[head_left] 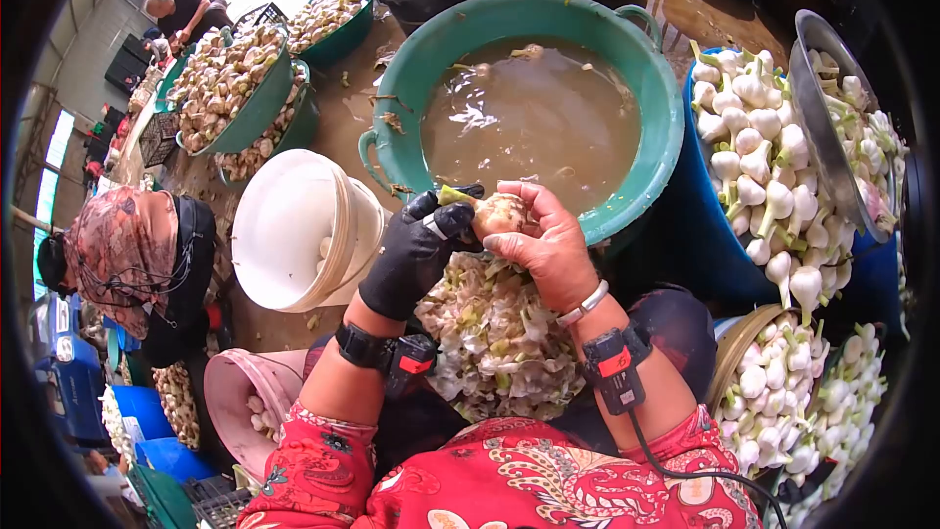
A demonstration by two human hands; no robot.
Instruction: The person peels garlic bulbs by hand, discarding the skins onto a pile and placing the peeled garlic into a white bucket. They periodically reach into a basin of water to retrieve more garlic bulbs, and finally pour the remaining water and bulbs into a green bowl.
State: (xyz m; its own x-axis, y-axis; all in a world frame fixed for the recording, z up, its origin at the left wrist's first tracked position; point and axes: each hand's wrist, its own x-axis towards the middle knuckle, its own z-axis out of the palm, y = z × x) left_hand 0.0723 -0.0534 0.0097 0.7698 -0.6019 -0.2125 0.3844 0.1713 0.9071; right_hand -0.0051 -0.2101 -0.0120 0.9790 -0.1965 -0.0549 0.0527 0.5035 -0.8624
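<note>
My left hand, in a black glove, is closed at the green stem end of a garlic bulb. Bare and wearing a bracelet, my right hand grips the same bulb from the right, its thumb and fingers around it. The bulb has brownish outer skin. Both hands are just in front of the near rim of a green tub of muddy water. Below them lies a heap of peeled garlic skins.
White bucket and pink bucket stand at left. A blue barrel of cleaned garlic is at right. Unpeeled garlic fills tubs at upper left. One person bends at left; another person works farther back.
</note>
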